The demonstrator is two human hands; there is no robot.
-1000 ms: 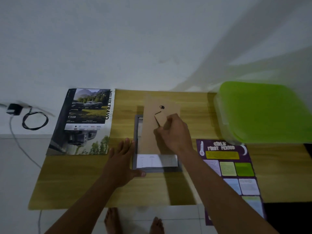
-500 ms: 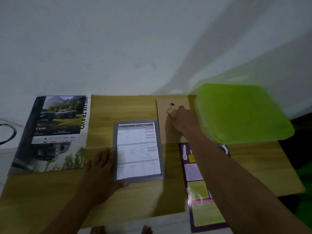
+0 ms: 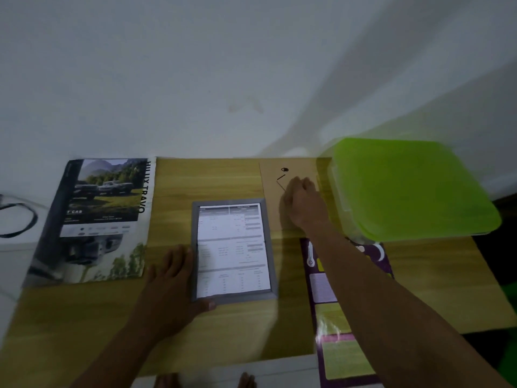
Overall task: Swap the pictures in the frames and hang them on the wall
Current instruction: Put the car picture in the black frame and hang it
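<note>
Grey picture frame (image 3: 269,247): flat on the wooden table (image 3: 209,177), midway between its left and right edges, long axis from near edge to far edge, printed sheet (image 3: 230,247) exposed inside.

Left hand (image 3: 170,278) against the frame's left side, fingers straight and flat on the table, thumb at the near left corner. Nearer of the two, so likely the one to steady or lift.

Right hand (image 3: 303,201) farther off, toward the far edge, fingers curled on the cardboard backing board (image 3: 270,189) just right of the frame. Pinching its stand flap or merely pressing: impossible to tell.

Car poster (image 3: 98,217) at the far left corner, purple poster (image 3: 335,317) under the right forearm, green-lidded box (image 3: 405,189) at the far right corner. Nothing across the sheet.
</note>
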